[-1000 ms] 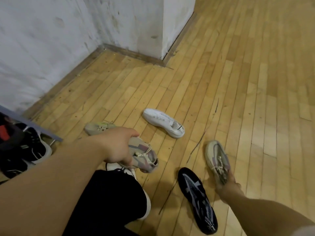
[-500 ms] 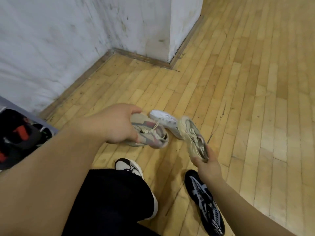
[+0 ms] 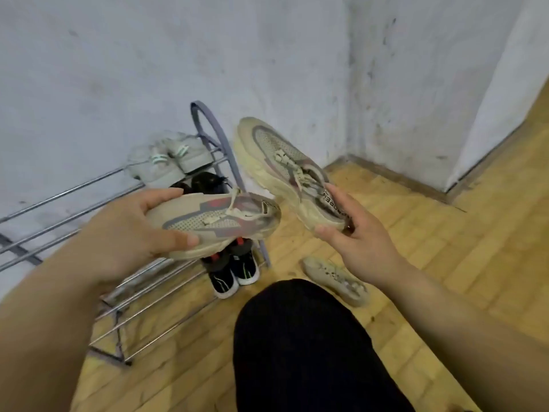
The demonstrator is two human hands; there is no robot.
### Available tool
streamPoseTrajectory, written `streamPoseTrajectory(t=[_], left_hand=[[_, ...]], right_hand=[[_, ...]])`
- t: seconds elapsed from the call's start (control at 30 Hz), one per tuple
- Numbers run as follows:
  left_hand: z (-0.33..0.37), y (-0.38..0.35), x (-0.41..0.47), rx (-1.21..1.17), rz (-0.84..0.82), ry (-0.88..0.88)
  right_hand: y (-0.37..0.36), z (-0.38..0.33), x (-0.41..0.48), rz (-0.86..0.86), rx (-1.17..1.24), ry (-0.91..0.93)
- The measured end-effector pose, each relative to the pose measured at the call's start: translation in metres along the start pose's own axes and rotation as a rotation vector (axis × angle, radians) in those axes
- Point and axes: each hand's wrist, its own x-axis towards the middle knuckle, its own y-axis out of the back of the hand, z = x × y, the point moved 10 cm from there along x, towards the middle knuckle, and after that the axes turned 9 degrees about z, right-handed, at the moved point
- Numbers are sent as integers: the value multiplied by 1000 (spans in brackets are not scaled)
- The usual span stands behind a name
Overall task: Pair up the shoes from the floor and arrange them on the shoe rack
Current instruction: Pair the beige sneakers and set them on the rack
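Above the black-trousered knee [image 3: 297, 337], the left hand [image 3: 127, 233] grips one beige mesh sneaker [image 3: 214, 224] by its front end. The right hand [image 3: 356, 242] clasps the matching sneaker [image 3: 285, 171] by the heel, both held in the air just before the shoe rack [image 3: 214, 126], so pairing looks done and placing comes next. Black sneakers [image 3: 231, 269], dark shoes [image 3: 205, 182] and grey sneakers [image 3: 169, 159] fill the rack's right end, so the pair likely belongs on the bare rails further left; a lone beige shoe [image 3: 335, 281] waits on the floor.
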Motion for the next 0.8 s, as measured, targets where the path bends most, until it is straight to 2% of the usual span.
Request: streamPoseTrajectory(t=[0.17,0.3,0.37,0.5,0.63,0.7,0.8], left_hand=[[-87,74,-17,-37,86,162],[-149,114,-29,-105,120,265],[-162,138,-33,-96,143,262],[-198,187,-39,-88,230,301],[-230,218,-42,-50,280,340],[-240,226,-44,-8,279,346],[-255,229,-46,35,240,378]], right_hand=[[-120,-117,20,-228,-92,296],[-218,-186,29,-361,-108,389],[-268,-215,31,-371,-83,418],[-374,-249,20,-421,-47,361],[-471,-263,7,-382,-98,271],[-517,-256,1,-404,-162,195],[-564,-240,-11,-505,-368,185]])
